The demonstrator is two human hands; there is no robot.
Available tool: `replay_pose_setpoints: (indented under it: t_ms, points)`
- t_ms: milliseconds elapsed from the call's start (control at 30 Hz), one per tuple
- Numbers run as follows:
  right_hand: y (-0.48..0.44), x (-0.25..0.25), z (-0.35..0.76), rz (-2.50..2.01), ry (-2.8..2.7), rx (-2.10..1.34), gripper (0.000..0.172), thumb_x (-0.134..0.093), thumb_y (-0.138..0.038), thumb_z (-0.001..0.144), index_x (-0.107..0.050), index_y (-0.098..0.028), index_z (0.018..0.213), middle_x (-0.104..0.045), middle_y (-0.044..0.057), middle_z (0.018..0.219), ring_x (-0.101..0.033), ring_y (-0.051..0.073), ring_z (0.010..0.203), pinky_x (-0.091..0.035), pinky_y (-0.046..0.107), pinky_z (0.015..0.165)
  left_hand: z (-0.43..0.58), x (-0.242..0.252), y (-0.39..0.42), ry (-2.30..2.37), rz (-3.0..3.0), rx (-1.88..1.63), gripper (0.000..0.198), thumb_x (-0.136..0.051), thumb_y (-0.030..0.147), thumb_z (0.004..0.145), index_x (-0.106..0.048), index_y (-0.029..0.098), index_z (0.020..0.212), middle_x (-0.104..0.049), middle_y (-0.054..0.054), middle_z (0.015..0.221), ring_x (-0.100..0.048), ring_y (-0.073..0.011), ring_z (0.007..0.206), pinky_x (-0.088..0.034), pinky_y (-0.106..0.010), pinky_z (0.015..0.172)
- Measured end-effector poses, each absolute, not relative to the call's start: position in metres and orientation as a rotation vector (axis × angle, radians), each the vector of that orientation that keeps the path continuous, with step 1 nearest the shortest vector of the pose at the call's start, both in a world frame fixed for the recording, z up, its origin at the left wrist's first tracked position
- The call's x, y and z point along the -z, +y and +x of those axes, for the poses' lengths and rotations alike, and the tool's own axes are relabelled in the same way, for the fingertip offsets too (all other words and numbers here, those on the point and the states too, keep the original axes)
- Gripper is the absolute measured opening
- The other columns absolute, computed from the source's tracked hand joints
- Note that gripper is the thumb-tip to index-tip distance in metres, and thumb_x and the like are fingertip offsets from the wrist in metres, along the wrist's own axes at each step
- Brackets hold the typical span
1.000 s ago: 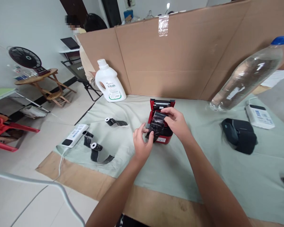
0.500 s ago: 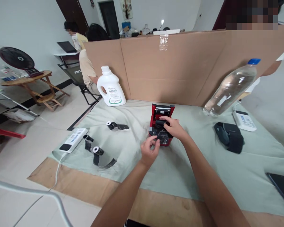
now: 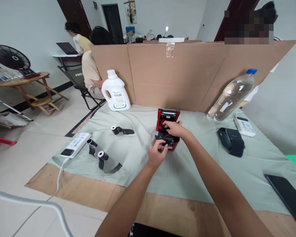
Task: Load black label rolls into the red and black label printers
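Observation:
A small red and black printer (image 3: 159,123) stands on the cloth in front of me, its lid raised. My right hand (image 3: 175,129) reaches into the opened body, fingers bent over a black ribbon roll that they now mostly hide. At the printer's front left edge, my left hand (image 3: 158,154) is closed in a pinch on the shiny black ribbon (image 3: 169,139) lying over the front. Left of the printer are several loose ribbon pieces: one small roll (image 3: 115,130) with a short tail, and another roll (image 3: 102,156) with its strip curling outward.
A white jug (image 3: 117,95) and a leaning water bottle (image 3: 230,95) stand before a cardboard screen (image 3: 167,75). White power strips (image 3: 76,144) lie on both sides. A black strapped device (image 3: 230,141) and a phone (image 3: 286,194) are on the right. People sit beyond.
My right hand has shifted slightly left and deeper over the roll, covering more of it. My left hand stays at the printer's front edge. The camera view has turned a little.

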State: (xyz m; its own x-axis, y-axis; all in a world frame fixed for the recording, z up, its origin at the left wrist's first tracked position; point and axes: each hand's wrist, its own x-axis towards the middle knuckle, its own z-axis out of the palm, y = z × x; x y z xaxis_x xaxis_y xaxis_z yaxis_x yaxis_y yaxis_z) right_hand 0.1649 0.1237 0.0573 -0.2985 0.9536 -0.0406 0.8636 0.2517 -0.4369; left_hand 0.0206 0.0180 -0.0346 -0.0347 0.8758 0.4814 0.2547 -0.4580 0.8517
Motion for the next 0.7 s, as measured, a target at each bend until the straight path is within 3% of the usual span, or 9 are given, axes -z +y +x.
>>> replay_pose_setpoints:
  t_ms: [200, 367, 467, 567, 633, 700]
  points:
    - [0.107, -0.060, 0.174, -1.740, -1.908, -0.357, 0.013, -0.053, -0.023, 0.084, -0.066, -0.023, 0.084, -0.076, 0.005, 0.089, -0.066, 0.025, 0.089, -0.035, 0.050, 0.098, 0.022, 0.032, 0.016, 1.202, 1.610, -1.563, 0.024, -0.067, 0.039, 0.086, -0.053, 0.023, 0.097, -0.052, 0.008, 0.054, -0.048, -0.0094, 0.045, -0.040, -0.023, 0.052]
    - [0.118, -0.057, 0.188, -1.482, -1.350, -0.310, 0.032, -0.050, -0.043, 0.086, -0.060, -0.021, 0.108, -0.068, 0.012, 0.118, -0.061, 0.023, 0.101, -0.045, 0.038, 0.092, 0.027, 0.034, 0.014, 1.098, 1.450, -1.580, 0.025, -0.064, 0.040, 0.089, -0.046, 0.023, 0.095, -0.053, 0.007, 0.061, -0.051, -0.0091, 0.049, -0.039, -0.021, 0.052]
    - [0.130, -0.051, 0.190, -1.292, -1.315, -0.516, 0.031, -0.048, -0.047, 0.086, -0.056, -0.022, 0.103, -0.066, 0.009, 0.109, -0.060, 0.020, 0.097, -0.046, 0.035, 0.092, 0.024, 0.034, 0.012, 1.050, 1.460, -1.564, 0.023, -0.065, 0.037, 0.086, -0.046, 0.024, 0.088, -0.052, 0.006, 0.062, -0.055, -0.0105, 0.052, -0.040, -0.022, 0.053]
    - [0.128, -0.037, 0.190, -1.247, -1.301, -0.612, 0.022, -0.048, -0.044, 0.085, -0.051, -0.023, 0.088, -0.061, 0.004, 0.092, -0.058, 0.019, 0.090, -0.047, 0.034, 0.091, 0.018, 0.034, 0.008, 1.049, 1.457, -1.532, 0.021, -0.065, 0.035, 0.085, -0.048, 0.023, 0.082, -0.052, 0.005, 0.060, -0.056, -0.0121, 0.052, -0.042, -0.024, 0.053]
    - [0.121, -0.023, 0.189, -1.272, -1.285, -0.589, 0.019, -0.048, -0.037, 0.082, -0.052, -0.022, 0.093, -0.061, 0.005, 0.099, -0.058, 0.020, 0.098, -0.047, 0.034, 0.093, 0.014, 0.035, 0.005, 1.044, 1.442, -1.506, 0.017, -0.062, 0.033, 0.087, -0.050, 0.023, 0.082, -0.054, 0.004, 0.059, -0.056, -0.0124, 0.052, -0.042, -0.024, 0.053]
    - [0.112, -0.008, 0.186, -1.328, -1.348, -0.493, 0.033, -0.044, -0.030, 0.079, -0.051, -0.021, 0.109, -0.059, 0.009, 0.114, -0.056, 0.021, 0.108, -0.047, 0.037, 0.095, 0.012, 0.036, 0.002, 1.018, 1.446, -1.477, 0.012, -0.060, 0.031, 0.088, -0.053, 0.022, 0.084, -0.057, 0.003, 0.058, -0.057, -0.0126, 0.052, -0.042, -0.024, 0.054]
